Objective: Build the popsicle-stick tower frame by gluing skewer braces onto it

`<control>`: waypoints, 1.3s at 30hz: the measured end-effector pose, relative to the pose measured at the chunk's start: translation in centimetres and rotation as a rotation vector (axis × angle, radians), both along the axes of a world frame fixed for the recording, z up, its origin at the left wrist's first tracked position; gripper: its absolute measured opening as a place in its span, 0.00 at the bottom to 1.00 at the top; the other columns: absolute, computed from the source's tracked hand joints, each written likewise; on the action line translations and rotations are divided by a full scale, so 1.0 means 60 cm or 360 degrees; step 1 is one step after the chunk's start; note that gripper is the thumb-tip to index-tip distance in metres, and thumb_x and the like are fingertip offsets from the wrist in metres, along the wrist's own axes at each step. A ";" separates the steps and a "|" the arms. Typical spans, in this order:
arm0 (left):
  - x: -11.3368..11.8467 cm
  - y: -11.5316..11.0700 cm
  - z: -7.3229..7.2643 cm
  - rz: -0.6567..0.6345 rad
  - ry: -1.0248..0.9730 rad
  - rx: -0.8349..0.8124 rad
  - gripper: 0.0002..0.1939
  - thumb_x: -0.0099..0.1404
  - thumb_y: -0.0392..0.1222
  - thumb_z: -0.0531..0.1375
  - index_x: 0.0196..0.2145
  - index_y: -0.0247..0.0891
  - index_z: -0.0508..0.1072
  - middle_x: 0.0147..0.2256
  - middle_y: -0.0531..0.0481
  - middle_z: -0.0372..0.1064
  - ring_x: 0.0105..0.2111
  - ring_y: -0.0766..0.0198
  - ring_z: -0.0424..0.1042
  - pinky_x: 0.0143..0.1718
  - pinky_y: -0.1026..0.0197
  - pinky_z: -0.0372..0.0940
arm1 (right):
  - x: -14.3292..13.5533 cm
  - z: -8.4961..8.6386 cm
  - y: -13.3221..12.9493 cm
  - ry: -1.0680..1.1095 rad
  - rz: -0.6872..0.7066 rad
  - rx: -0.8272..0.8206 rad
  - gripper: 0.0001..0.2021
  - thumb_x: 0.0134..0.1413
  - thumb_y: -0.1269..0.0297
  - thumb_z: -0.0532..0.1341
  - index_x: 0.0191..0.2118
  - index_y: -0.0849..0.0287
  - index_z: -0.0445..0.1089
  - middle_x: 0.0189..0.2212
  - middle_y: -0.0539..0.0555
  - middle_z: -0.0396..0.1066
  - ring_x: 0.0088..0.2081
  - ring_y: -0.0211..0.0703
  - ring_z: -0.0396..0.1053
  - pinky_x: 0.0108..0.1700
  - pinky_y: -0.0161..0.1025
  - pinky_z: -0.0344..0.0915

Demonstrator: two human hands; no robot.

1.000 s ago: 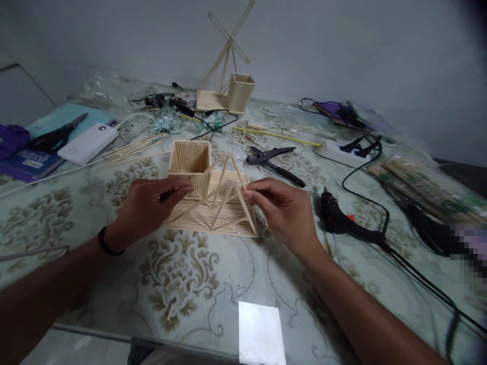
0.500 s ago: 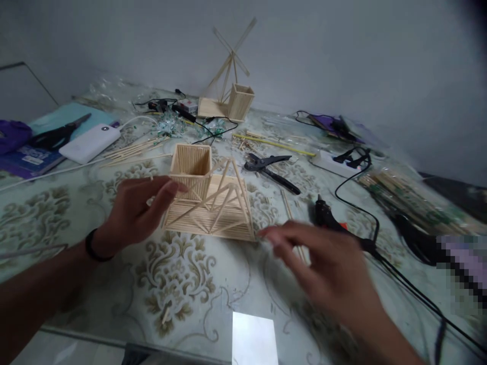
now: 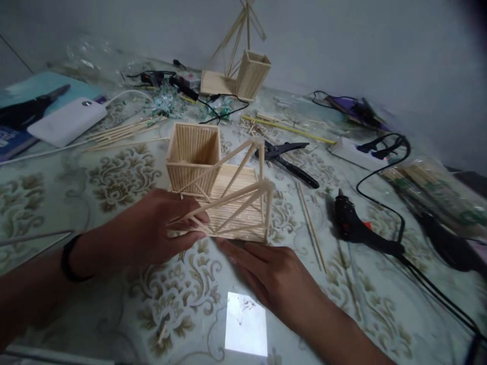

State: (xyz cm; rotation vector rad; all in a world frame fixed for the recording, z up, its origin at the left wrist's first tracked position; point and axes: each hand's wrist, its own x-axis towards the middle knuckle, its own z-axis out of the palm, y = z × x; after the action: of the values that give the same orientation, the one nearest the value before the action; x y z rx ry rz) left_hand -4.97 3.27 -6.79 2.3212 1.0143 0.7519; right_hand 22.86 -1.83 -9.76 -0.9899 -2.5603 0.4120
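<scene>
In the middle of the table stands a model of thin wooden sticks [image 3: 238, 203]. It has a flat slatted base, a square open-topped stick box [image 3: 194, 152] at the back left and slanting sticks joined into peaks on the right. My left hand [image 3: 163, 223], with a black band at the wrist, is closed on the base's front left corner, thumb in front and fingers reaching in under a slanting stick. Low at the front edge, my right hand [image 3: 270, 268] has its fingers stretched toward the left, fingertips against the base; its thumb is hidden.
Pliers [image 3: 291, 162], loose sticks [image 3: 312, 228] and a black glue gun [image 3: 355, 228] with its cable lie on the right. Behind are a power strip [image 3: 355, 153] and a similar stick model [image 3: 251, 76]. A white power bank [image 3: 68, 121] and scissors [image 3: 34, 106] lie left.
My left hand has come down from beside the box onto the base's corner. My right hand has moved left to the front edge. The view has shifted, and the model appears larger.
</scene>
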 end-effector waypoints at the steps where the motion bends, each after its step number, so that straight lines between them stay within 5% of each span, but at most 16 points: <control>1: 0.002 0.001 -0.001 -0.0011 0.0005 -0.0077 0.03 0.70 0.39 0.67 0.40 0.42 0.83 0.37 0.51 0.87 0.34 0.60 0.85 0.36 0.62 0.74 | -0.001 -0.001 0.000 0.0003 0.0004 0.0027 0.20 0.77 0.73 0.53 0.63 0.65 0.77 0.33 0.56 0.83 0.30 0.47 0.81 0.29 0.41 0.76; 6: 0.011 0.005 0.006 -0.0034 0.0038 -0.0481 0.07 0.71 0.34 0.64 0.41 0.39 0.84 0.39 0.53 0.86 0.37 0.66 0.84 0.42 0.68 0.72 | -0.005 0.001 -0.001 0.0058 0.0013 0.0121 0.18 0.78 0.75 0.53 0.61 0.68 0.77 0.32 0.53 0.81 0.28 0.41 0.77 0.28 0.38 0.71; 12: 0.010 0.009 0.000 -0.0078 0.0013 -0.0637 0.10 0.72 0.35 0.62 0.44 0.37 0.85 0.40 0.50 0.86 0.40 0.66 0.83 0.45 0.67 0.74 | -0.007 -0.001 -0.003 0.0076 -0.0001 0.0126 0.17 0.78 0.75 0.53 0.60 0.69 0.77 0.31 0.51 0.80 0.26 0.39 0.75 0.28 0.38 0.69; 21: 0.005 0.013 -0.013 -0.0094 -0.0052 -0.0644 0.08 0.73 0.41 0.63 0.43 0.40 0.83 0.43 0.51 0.85 0.41 0.66 0.83 0.47 0.67 0.75 | -0.015 -0.004 -0.003 0.0064 -0.0044 0.0177 0.16 0.80 0.72 0.53 0.58 0.67 0.78 0.31 0.51 0.82 0.28 0.40 0.78 0.30 0.38 0.68; 34: 0.004 0.014 -0.016 -0.0051 0.0052 -0.0580 0.11 0.75 0.44 0.61 0.46 0.44 0.84 0.48 0.55 0.86 0.48 0.64 0.83 0.55 0.64 0.73 | -0.019 -0.007 -0.006 0.0199 -0.0032 0.0080 0.15 0.79 0.70 0.56 0.59 0.67 0.78 0.45 0.57 0.88 0.38 0.46 0.87 0.38 0.41 0.78; 39: 0.005 0.015 -0.012 -0.0115 0.0078 -0.0622 0.11 0.75 0.41 0.61 0.49 0.46 0.84 0.52 0.55 0.85 0.50 0.65 0.83 0.56 0.65 0.73 | -0.012 -0.005 -0.009 0.0259 -0.0033 0.0149 0.16 0.78 0.69 0.56 0.57 0.67 0.79 0.40 0.56 0.88 0.31 0.44 0.84 0.33 0.41 0.74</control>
State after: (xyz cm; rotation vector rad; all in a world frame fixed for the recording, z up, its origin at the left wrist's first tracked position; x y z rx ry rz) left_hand -4.66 4.14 -7.49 2.0321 0.9916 0.4241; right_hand 22.13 -2.37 -10.07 -0.9097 -2.3987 0.3484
